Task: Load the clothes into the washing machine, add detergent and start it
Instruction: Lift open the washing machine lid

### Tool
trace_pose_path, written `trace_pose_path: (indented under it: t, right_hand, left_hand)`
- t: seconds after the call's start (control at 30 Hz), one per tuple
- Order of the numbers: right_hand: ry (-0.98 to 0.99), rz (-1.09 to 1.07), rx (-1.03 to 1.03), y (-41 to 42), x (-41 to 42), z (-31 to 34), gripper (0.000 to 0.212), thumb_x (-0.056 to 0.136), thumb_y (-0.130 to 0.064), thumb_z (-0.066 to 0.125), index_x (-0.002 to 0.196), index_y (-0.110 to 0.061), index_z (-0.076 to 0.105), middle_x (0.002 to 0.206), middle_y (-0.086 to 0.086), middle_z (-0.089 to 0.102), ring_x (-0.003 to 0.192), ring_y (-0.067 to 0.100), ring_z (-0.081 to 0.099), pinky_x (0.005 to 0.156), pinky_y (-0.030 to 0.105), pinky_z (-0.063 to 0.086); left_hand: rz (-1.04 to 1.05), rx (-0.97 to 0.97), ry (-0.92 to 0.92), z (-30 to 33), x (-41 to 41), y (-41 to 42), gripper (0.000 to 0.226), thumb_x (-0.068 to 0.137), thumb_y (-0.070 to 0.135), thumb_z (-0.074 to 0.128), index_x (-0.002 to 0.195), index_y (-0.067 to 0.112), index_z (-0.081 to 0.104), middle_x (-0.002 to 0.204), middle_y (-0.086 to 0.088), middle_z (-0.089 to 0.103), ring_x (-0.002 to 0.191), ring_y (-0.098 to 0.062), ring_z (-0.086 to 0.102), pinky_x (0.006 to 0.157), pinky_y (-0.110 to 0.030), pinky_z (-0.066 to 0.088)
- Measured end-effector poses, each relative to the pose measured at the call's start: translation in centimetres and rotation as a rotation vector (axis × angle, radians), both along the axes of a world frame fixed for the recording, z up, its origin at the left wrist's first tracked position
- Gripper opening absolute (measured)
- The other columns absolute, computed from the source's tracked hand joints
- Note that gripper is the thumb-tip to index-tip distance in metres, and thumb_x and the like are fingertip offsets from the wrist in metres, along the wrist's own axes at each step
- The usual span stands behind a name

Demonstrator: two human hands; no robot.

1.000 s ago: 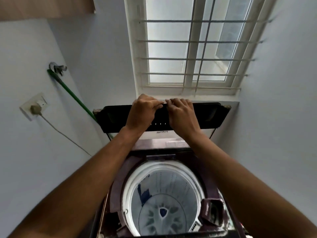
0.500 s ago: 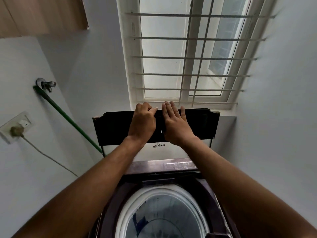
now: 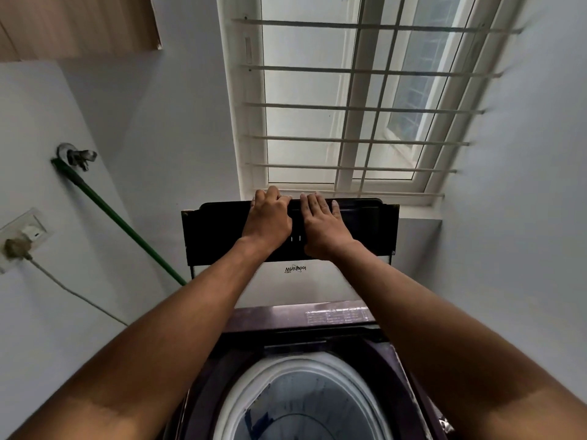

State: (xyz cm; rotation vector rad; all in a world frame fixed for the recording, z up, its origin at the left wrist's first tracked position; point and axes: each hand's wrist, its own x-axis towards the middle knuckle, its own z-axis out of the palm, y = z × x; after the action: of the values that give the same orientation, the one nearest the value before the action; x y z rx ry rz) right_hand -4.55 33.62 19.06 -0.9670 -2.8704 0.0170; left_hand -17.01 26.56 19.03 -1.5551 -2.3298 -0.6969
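Washing machine [image 3: 305, 322], top-loading, dark purple body, nearest the person, set between two pale walls. White drum rim [image 3: 273, 373] open to view at the bottom; inside, a grey tub with a dark blue patch low on the left side, too blurred to tell whether it is cloth. No other clothes or detergent visible.

Two bare forearms, reaching from the lower corners up over the drum.

Lid [image 3: 219, 236], dark glass, raised upright at the back of the machine, its top edge just under the window sill. A white panel with a brand mark shows below it, lettering upside down.

Left hand [image 3: 268, 222]: fingers curled over the top edge of the lid, knuckles up, grip closed on that edge, left of centre.

Right hand [image 3: 324, 228]: palm flat against the lid face, fingers together and stretched out, tips reaching the top edge; not curled round it, grip apart. The two hands sit side by side, a narrow gap between them.

Left wall: green hose [image 3: 117, 217] running slantwise from a metal tap [image 3: 77, 155] down behind the machine; below the tap, a white socket plate [image 3: 27, 233] with a plug and a grey cord trailing down.

Farthest: white-framed window [image 3: 352, 100] with horizontal bars, bright daylight behind. Wooden cabinet [image 3: 76, 23], top left corner.
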Motion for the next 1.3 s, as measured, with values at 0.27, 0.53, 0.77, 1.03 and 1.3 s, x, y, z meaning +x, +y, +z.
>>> trace_pose_path:
  t: [0.27,0.53,0.77,1.03,1.3]
  right_hand:
    - [-0.025,-0.017,0.012,0.7,-0.8,-0.7,0.105,0.087,-0.024,0.064,0.156,-0.007,-0.014,0.164,0.011,-0.02,0.15,0.025,-0.022,0.122,0.054,-0.007]
    - [0.263,0.054,0.215,-1.2,1.0,-3.4,0.072,0.092,-0.019,0.057,0.155,-0.004,0.024,0.164,0.015,0.016,0.154,0.028,0.006,0.123,0.052,0.012]
    - [0.486,-0.003,0.212,-4.1,6.5,-6.6,0.047,0.08,-0.009,0.053,0.126,-0.001,0.058,0.121,0.016,0.063,0.115,0.032,0.056,0.092,0.044,0.052]
    - [0.415,-0.19,0.143,-6.9,14.1,-10.8,0.035,0.078,-0.003,0.054,0.111,-0.002,0.064,0.111,0.016,0.064,0.103,0.032,0.058,0.085,0.042,0.054]
    - [0.349,-0.434,0.051,-9.2,22.5,-15.5,0.025,0.073,-0.009,0.063,0.097,-0.006,0.066,0.101,0.013,0.062,0.094,0.034,0.057,0.072,0.043,0.052]
  left_hand:
    - [-0.058,0.032,0.023,-1.5,-0.9,-0.5,0.063,0.082,0.009,0.061,0.144,0.012,0.048,0.131,-0.01,0.053,0.119,-0.031,0.047,0.109,-0.037,0.039]
    - [-0.106,0.136,-0.011,-3.4,2.3,-2.7,0.06,0.082,0.004,0.065,0.141,0.007,0.052,0.141,-0.015,0.049,0.137,-0.03,0.039,0.121,-0.05,0.024]
    - [-0.224,0.196,-0.203,-5.1,7.1,-4.9,0.039,0.093,0.017,0.062,0.131,0.016,0.059,0.127,-0.002,0.057,0.116,-0.019,0.056,0.1,-0.04,0.049]
    - [-0.389,0.101,-0.256,-8.1,13.2,-7.3,0.025,0.098,0.026,0.055,0.121,0.021,0.064,0.118,0.003,0.057,0.094,-0.013,0.057,0.091,-0.039,0.052]
    - [-0.53,-0.067,-0.367,-12.8,20.9,-8.4,0.026,0.095,0.016,0.059,0.119,0.014,0.066,0.113,-0.003,0.062,0.105,-0.017,0.057,0.098,-0.032,0.047]
